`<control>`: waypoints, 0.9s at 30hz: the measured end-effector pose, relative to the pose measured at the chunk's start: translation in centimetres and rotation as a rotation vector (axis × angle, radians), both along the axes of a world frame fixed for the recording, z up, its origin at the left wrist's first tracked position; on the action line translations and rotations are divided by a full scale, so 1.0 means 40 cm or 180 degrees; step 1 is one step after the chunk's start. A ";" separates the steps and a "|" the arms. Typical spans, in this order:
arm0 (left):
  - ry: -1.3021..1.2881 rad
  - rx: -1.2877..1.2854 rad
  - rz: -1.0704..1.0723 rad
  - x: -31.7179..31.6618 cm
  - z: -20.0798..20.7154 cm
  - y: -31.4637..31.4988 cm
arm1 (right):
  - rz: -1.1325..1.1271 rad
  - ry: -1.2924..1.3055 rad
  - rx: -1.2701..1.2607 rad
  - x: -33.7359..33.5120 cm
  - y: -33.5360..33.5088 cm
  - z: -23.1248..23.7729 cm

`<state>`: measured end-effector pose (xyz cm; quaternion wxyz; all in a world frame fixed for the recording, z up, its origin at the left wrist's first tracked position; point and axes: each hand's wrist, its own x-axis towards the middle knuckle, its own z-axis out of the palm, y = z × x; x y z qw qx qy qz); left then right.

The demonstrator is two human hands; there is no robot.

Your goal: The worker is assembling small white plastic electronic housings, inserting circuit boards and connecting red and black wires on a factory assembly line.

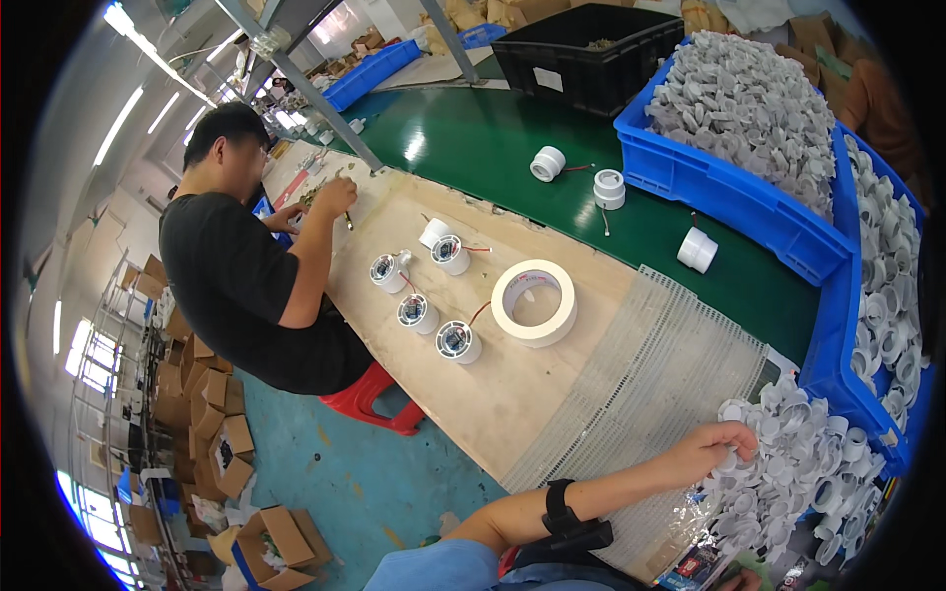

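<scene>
At the near right lies a heap of small white translucent plastic pieces (778,492). My left hand (714,451) is at the heap's near left edge, fingers curled and closed around what looks like one of these pieces, partly hidden by the fingers. A black strap (562,507) circles my left wrist area. Only a small part of my right hand (741,581) shows at the bottom edge, beside the heap; its fingers are mostly out of sight. Farther up the table stand several white round housings (456,342) with circuit boards and red wires, next to a cream tape roll (562,307).
Blue bins (739,207) full of white plastic parts stand along the right. Three white cylinders (697,250) with wires lie on the green surface (443,133). A black crate (581,69) sits behind. At left, a co-worker (236,266) handles small parts beside a red stool (374,399).
</scene>
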<state>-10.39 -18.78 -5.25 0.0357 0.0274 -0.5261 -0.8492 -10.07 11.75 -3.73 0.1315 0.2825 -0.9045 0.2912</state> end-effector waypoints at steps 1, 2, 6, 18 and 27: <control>0.0093 0.0087 0.0012 -0.001 -0.001 0.001 | 0.0046 0.0091 0.0015 -0.002 0.000 -0.001; 0.0089 0.0086 0.0014 0.000 0.002 0.000 | 0.0048 0.0087 0.0014 -0.003 -0.003 0.002; -0.0053 -0.0225 0.0251 0.008 0.042 0.001 | -0.0014 0.0066 0.0057 0.002 0.003 -0.001; -0.0803 0.0446 0.0323 -0.003 0.044 0.014 | -0.0114 0.0095 0.0166 0.003 0.041 -0.036; -0.0595 -0.0012 0.0397 0.000 0.066 -0.008 | -0.0060 0.0338 -0.0216 0.004 -0.006 -0.001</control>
